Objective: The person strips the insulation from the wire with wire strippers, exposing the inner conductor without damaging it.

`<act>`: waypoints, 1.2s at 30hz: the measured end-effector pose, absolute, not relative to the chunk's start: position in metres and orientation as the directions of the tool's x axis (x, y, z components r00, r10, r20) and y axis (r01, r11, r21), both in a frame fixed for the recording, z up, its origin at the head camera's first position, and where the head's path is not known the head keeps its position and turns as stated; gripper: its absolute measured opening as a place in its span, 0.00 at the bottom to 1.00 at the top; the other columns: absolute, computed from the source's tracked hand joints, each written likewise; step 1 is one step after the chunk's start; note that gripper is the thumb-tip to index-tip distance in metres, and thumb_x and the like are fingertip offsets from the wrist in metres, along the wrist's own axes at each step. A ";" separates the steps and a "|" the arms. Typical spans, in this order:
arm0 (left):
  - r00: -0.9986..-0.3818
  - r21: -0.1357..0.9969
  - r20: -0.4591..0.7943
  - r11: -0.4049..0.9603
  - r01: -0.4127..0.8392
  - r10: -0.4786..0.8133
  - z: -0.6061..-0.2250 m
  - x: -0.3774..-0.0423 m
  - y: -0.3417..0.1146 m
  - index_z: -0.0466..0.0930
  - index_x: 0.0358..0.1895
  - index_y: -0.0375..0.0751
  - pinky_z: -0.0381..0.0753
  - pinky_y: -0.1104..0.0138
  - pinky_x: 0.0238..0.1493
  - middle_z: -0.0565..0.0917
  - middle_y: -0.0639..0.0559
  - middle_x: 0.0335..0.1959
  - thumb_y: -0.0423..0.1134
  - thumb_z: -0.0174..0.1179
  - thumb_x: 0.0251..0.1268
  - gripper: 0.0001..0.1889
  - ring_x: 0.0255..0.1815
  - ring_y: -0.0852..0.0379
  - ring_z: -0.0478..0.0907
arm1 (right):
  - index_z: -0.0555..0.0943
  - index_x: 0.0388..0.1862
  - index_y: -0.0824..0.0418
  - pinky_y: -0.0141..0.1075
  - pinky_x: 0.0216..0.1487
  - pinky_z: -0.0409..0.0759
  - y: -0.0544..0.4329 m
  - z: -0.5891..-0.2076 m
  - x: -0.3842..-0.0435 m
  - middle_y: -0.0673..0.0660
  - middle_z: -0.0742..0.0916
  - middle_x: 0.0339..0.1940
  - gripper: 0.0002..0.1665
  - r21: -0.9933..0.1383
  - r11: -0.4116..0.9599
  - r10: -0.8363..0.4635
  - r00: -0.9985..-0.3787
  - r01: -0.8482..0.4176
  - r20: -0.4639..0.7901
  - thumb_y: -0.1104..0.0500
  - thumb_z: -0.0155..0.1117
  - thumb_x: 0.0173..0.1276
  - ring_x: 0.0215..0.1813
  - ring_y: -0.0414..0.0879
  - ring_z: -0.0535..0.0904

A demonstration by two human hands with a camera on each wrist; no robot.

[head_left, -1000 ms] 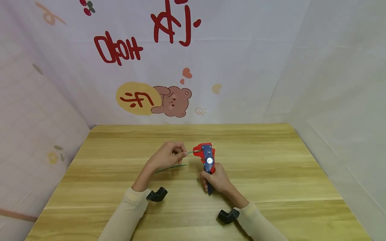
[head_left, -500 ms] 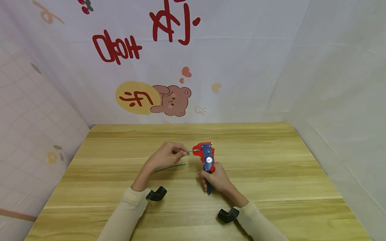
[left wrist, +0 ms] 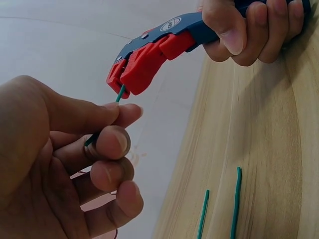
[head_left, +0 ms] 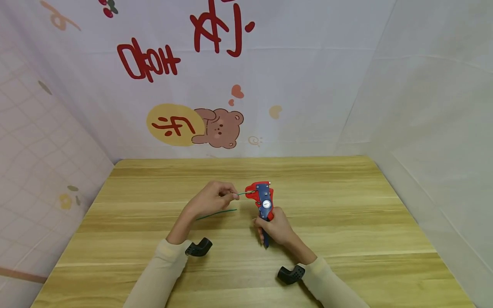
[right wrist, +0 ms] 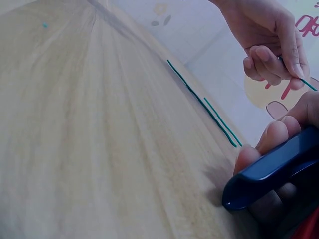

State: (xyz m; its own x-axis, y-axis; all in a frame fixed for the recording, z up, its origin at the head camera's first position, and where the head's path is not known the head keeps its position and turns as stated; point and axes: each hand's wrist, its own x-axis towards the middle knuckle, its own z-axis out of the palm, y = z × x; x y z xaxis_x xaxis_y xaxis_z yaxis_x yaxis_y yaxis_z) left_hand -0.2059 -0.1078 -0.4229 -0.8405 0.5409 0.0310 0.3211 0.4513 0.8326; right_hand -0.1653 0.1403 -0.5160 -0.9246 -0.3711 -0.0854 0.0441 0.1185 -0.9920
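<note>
My left hand [head_left: 215,199] pinches a thin green wire [left wrist: 120,93] between thumb and index finger, while its other fingers curl loosely below. The wire's far end runs into the red jaws of a blue and red wire stripper [head_left: 265,196]; the tip inside is hidden. Around the stripper's blue handles [right wrist: 279,162] curl the fingers of my right hand [head_left: 280,226], and the tool's head points away, above the table. Two more green wires, a longer one [right wrist: 192,92] and a shorter one [right wrist: 222,122], lie side by side on the table beneath my left hand.
The wood-grain table [head_left: 339,205] spreads to both sides of the hands. A tiny green piece [right wrist: 45,25] lies on it in the right wrist view. White printed cloth [head_left: 308,85] rises behind the table's back edge and along both sides. Black camera mounts [head_left: 199,247] sit at the wrists.
</note>
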 end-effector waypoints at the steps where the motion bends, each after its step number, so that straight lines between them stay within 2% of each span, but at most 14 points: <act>1: -0.841 0.834 0.030 0.450 0.318 0.540 -0.423 -0.206 -0.108 0.87 0.39 0.46 0.67 0.70 0.28 0.72 0.56 0.14 0.29 0.53 0.75 0.12 0.17 0.61 0.66 | 0.77 0.27 0.69 0.40 0.22 0.83 0.141 -0.516 -0.166 0.54 0.81 0.15 0.12 -0.992 0.120 -0.372 -0.925 0.042 -0.084 0.64 0.64 0.70 0.15 0.45 0.79; 12: -0.850 0.841 0.037 0.443 0.310 0.526 -0.426 -0.208 -0.106 0.85 0.36 0.45 0.68 0.69 0.26 0.72 0.56 0.12 0.31 0.54 0.76 0.11 0.15 0.61 0.67 | 0.77 0.27 0.69 0.41 0.22 0.82 0.143 -0.516 -0.166 0.53 0.81 0.15 0.13 -0.994 0.108 -0.387 -0.920 0.022 -0.063 0.63 0.65 0.70 0.15 0.45 0.79; 24: -0.863 0.848 0.044 0.437 0.298 0.503 -0.426 -0.210 -0.109 0.85 0.32 0.46 0.62 0.70 0.23 0.67 0.56 0.11 0.30 0.54 0.74 0.13 0.14 0.61 0.59 | 0.75 0.33 0.76 0.39 0.21 0.82 0.143 -0.514 -0.165 0.53 0.81 0.16 0.13 -0.998 0.059 -0.404 -0.913 0.027 -0.049 0.65 0.64 0.70 0.14 0.43 0.78; 36: -0.871 0.845 0.039 0.448 0.290 0.490 -0.421 -0.208 -0.110 0.86 0.31 0.47 0.62 0.69 0.25 0.67 0.57 0.11 0.31 0.57 0.72 0.11 0.16 0.62 0.58 | 0.77 0.28 0.67 0.40 0.20 0.82 0.143 -0.513 -0.164 0.51 0.81 0.15 0.10 -0.997 0.068 -0.404 -0.914 0.025 -0.051 0.64 0.64 0.69 0.14 0.44 0.78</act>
